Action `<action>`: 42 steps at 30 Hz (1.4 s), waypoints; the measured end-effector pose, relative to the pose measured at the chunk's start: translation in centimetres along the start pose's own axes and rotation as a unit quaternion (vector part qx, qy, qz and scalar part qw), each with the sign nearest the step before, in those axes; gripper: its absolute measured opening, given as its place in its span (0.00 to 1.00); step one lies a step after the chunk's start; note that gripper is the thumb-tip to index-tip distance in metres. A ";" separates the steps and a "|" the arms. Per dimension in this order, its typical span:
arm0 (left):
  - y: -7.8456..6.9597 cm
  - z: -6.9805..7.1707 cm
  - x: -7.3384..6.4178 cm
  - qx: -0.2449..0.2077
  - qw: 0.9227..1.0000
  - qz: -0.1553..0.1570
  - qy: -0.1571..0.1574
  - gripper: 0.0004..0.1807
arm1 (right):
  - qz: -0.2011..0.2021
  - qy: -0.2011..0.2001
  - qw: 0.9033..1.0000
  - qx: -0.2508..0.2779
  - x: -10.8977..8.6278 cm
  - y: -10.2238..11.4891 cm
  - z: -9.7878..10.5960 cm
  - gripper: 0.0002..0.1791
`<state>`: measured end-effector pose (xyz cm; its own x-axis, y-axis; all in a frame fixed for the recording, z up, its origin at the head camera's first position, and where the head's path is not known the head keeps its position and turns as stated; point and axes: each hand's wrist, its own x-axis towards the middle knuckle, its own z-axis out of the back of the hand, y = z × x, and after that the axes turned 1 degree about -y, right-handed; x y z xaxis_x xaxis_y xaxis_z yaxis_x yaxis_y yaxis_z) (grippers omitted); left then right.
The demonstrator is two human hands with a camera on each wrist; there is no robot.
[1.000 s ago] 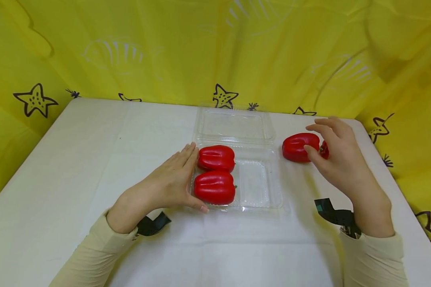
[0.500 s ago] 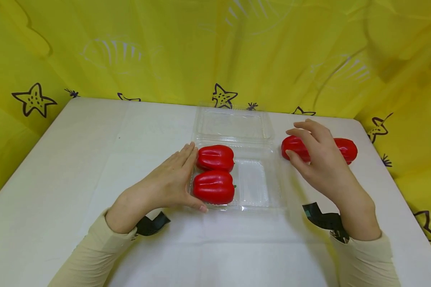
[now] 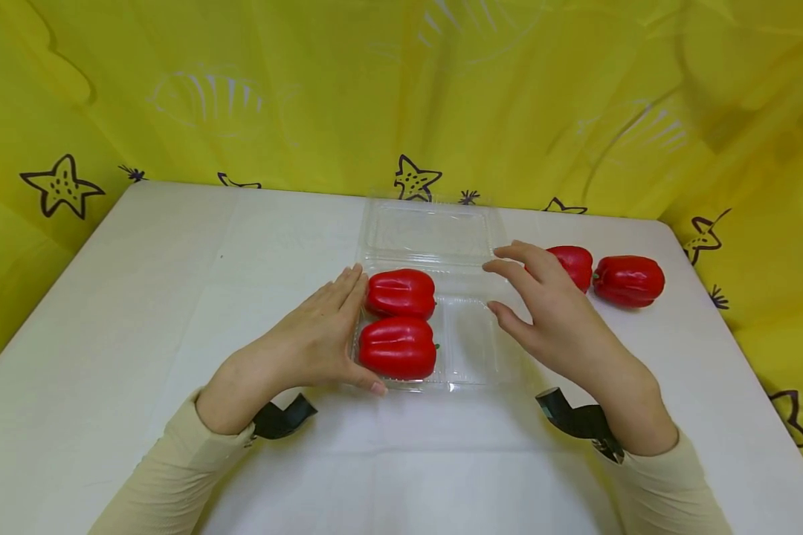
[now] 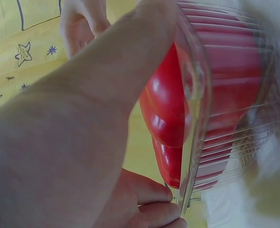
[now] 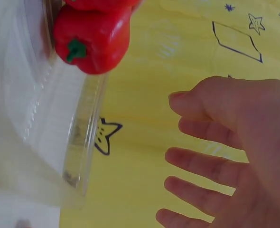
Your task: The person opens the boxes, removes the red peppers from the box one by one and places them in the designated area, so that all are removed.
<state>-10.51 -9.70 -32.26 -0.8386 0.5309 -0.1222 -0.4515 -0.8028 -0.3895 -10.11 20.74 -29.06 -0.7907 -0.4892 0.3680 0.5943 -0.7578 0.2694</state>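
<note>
A clear plastic clamshell container (image 3: 470,338) lies unfolded in the middle of the table. Two red bell peppers, one farther back (image 3: 400,293) and one nearer (image 3: 398,348), lie side by side in its left half. My left hand (image 3: 311,345) rests along the container's left side with fingers extended, thumb at the front corner. The left wrist view shows its fingertips right at the rim beside the peppers. My right hand (image 3: 558,316) hovers by the container's right edge, holding nothing. Its fingers are spread and slightly bent in the right wrist view.
Two more red bell peppers, a partly hidden one (image 3: 575,264) and a fully visible one (image 3: 629,281), lie behind and right of my right hand. The container's lid (image 3: 433,232) spreads toward the back. A yellow patterned curtain (image 3: 334,96) borders the white table (image 3: 140,297).
My right hand has moved left, from over the two right-hand peppers to the container's right edge, uncovering the rightmost pepper. The left hand and the container stay in place.
</note>
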 end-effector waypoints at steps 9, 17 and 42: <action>-0.1 0.0 -0.1 -0.002 1.000 0.000 -0.002 0.76 | 0.020 0.029 0.999 0.011 0.2 1.0 -1.2 0.27; -0.1 0.0 0.0 -0.001 1.000 0.005 0.002 0.76 | 0.027 0.061 0.997 0.030 0.3 2.4 -1.9 0.27; -0.3 0.0 -0.2 0.001 1.000 0.005 0.004 0.75 | 0.076 0.109 0.989 0.059 0.5 5.3 -5.7 0.32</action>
<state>-10.21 -9.51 -32.11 -0.8408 0.5249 -0.1326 -0.4435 -0.8083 -0.3872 -8.17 13.99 -32.49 -0.6959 -0.6852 0.2148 0.7118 -0.6187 0.3325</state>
